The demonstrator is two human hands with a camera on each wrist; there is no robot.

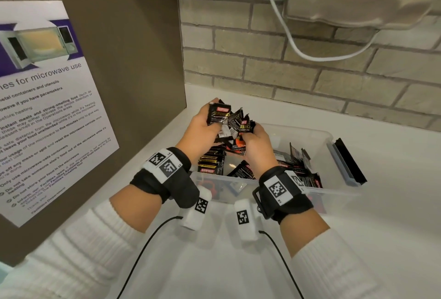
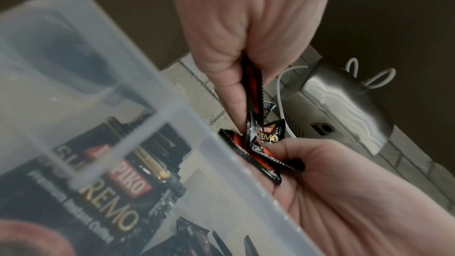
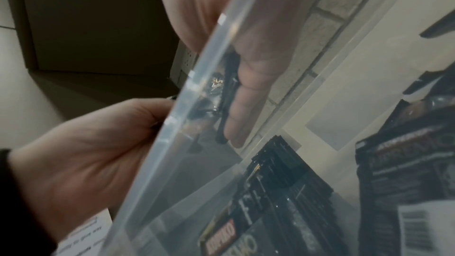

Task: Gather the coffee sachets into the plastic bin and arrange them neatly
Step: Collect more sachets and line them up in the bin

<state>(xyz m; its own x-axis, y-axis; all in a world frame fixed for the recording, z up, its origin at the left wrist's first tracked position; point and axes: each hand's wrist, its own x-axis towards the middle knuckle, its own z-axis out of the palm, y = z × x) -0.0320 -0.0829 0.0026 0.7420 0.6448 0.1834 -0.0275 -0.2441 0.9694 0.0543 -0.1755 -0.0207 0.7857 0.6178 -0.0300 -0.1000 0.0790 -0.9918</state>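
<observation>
Both hands hold one untidy bunch of black coffee sachets (image 1: 229, 119) above the left end of the clear plastic bin (image 1: 317, 132). My left hand (image 1: 214, 122) grips the bunch from the left, and my right hand (image 1: 248, 134) grips it from the right. The left wrist view shows the sachets (image 2: 253, 104) edge-on, pinched in my left hand (image 2: 236, 92), with my right hand (image 2: 283, 163) holding others below. Inside the bin a stack of sachets (image 1: 211, 160) stands at the left and a loose pile (image 1: 298, 165) lies at the right. The bin wall (image 3: 172, 133) blurs the right wrist view.
A brown panel with a microwave-use poster (image 1: 47, 107) stands close on the left. The brick wall (image 1: 310, 71) runs behind the white counter (image 1: 381, 227). A steel appliance (image 1: 358, 0) with a white cable (image 1: 293, 43) hangs at the top right. A blue-grey lid (image 1: 343, 162) leans on the bin's right end.
</observation>
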